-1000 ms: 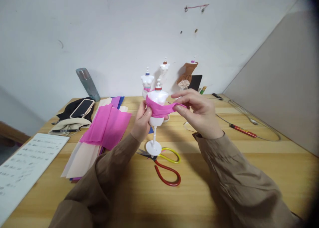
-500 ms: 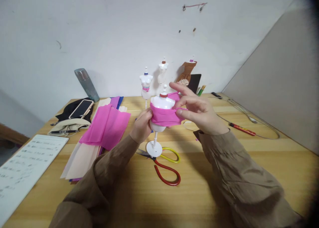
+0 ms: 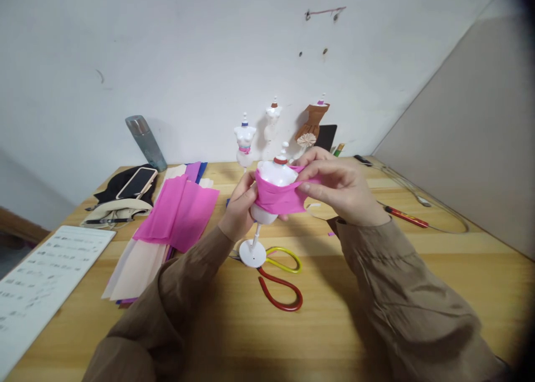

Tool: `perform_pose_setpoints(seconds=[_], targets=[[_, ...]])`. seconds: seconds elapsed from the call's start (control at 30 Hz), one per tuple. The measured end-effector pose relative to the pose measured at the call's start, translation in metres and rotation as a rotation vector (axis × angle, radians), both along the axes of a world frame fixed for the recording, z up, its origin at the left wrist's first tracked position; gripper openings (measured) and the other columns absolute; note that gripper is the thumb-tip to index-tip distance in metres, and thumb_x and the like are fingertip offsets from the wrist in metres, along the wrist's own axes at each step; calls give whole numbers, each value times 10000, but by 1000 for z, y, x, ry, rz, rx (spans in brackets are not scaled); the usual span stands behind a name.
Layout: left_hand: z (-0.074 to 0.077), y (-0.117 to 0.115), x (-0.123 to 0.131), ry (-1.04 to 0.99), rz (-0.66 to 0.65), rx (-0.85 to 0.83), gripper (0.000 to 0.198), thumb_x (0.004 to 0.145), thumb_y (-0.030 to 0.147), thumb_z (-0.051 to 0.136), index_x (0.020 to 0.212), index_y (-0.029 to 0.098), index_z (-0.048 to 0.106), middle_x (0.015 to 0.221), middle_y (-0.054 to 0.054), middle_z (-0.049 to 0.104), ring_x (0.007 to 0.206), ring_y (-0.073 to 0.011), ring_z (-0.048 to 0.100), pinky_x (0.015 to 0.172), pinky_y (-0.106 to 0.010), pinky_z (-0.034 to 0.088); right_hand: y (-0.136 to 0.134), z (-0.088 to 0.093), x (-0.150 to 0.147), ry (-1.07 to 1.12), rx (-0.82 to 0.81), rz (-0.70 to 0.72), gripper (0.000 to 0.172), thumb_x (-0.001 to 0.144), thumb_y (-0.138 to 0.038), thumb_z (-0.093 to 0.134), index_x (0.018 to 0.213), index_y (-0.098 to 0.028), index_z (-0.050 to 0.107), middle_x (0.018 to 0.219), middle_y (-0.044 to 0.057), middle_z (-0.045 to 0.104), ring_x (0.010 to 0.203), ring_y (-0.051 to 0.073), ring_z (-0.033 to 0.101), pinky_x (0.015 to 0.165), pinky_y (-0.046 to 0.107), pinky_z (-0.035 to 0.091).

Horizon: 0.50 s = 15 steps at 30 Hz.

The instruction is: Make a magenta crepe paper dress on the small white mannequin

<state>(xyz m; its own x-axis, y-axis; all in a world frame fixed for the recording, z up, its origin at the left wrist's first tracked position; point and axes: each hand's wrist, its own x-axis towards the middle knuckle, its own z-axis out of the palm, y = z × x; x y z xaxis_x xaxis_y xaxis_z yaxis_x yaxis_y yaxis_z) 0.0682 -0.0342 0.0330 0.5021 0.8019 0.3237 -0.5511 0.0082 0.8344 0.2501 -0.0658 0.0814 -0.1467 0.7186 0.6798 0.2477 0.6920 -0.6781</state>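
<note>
Fabric of bright pink [image 3: 280, 199], thin and softly creased, wraps the chest of a small glossy white mannequin torso [image 3: 276, 174] with a red collar, held up between the two hands. The step in progress looks like drawing this band round the bust; to lie smooth, it would call for an even pull from the right hand and a steady hold from the left, since thin material could easily pucker or slip.

The left hand [image 3: 239, 205] is curled about the side of the torso, its thumb pressing near the band's edge; a fingertip seems to show below the band, the other fingers being hidden behind. The right hand [image 3: 343, 186] is nearly closed, thumb and forefinger pinching the band's upper edge just beside the torso; what its farther fingers touch cannot be told.

Below the left hand, the mannequin's round white base [image 3: 252, 254] leans over scissors with red and yellow looped handles [image 3: 286, 308]; whether they touch is unclear. Left of that hand, layered pink and cream sheets [image 3: 179, 209] lie on the pale wooden counter [image 3: 330, 270]. Beyond the right hand stands a brown-dressed mannequin [image 3: 314, 116].
</note>
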Motion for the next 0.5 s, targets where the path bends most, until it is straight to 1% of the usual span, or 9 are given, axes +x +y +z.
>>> perform_pose_setpoints(seconds=[0.07, 0.17, 0.27, 0.33, 0.4, 0.47, 0.5], targets=[[0, 0, -1, -8, 1, 0, 442, 813, 539, 662, 1054, 204, 506, 984, -82, 695, 584, -184, 678, 469, -305, 521, 1, -1, 1, 26, -19, -14, 102, 723, -308, 799, 666, -247, 740, 814, 47, 612, 780, 208, 582, 712, 382, 514], [-2, 0, 0, -3, 25, -12, 496, 815, 566, 659, 1116, 203, 506, 954, -71, 707, 508, -159, 655, 452, -287, 515, 4, -6, 1, 70, -55, -21, 101, 731, -305, 791, 675, -241, 737, 804, 42, 622, 773, 201, 580, 699, 368, 507], [-5, 2, 1, -10, 34, 1, 646, 804, 692, 589, 1169, 162, 531, 931, -101, 716, 513, -166, 655, 466, -291, 525, 7, -11, 0, 112, -105, 6, 90, 745, -300, 779, 705, -235, 732, 794, 30, 628, 767, 186, 579, 701, 349, 498], [-7, 3, 2, -16, 16, 38, 762, 762, 759, 575, 1209, 144, 526, 969, -129, 713, 546, -178, 666, 464, -287, 520, 8, -12, -1, 128, -133, 24, 90, 760, -292, 768, 714, -228, 725, 792, 26, 635, 761, 178, 579, 697, 338, 493], [-7, 3, 1, 5, 17, 77, 791, 708, 708, 683, 1250, 166, 485, 1055, -141, 696, 603, -188, 683, 454, -267, 507, 7, -13, -2, 141, -141, 32, 92, 766, -278, 764, 710, -220, 719, 798, 26, 643, 759, 173, 578, 686, 327, 488], [-6, 3, 0, 52, 57, 102, 784, 662, 580, 800, 1247, 198, 445, 1114, -136, 672, 670, -195, 696, 468, -250, 512, 7, -13, -3, 167, -152, 44, 98, 767, -276, 764, 709, -213, 716, 802, 27, 644, 728, 164, 571, 639, 311, 482], [-5, 3, -1, 75, 84, 109, 778, 649, 533, 828, 1234, 209, 430, 1114, -127, 667, 691, -195, 697, 483, -248, 522, 6, -12, -4, 185, -161, 53, 104, 766, -281, 764, 707, -211, 715, 798, 25, 641, 703, 159, 565, 609, 304, 478]])
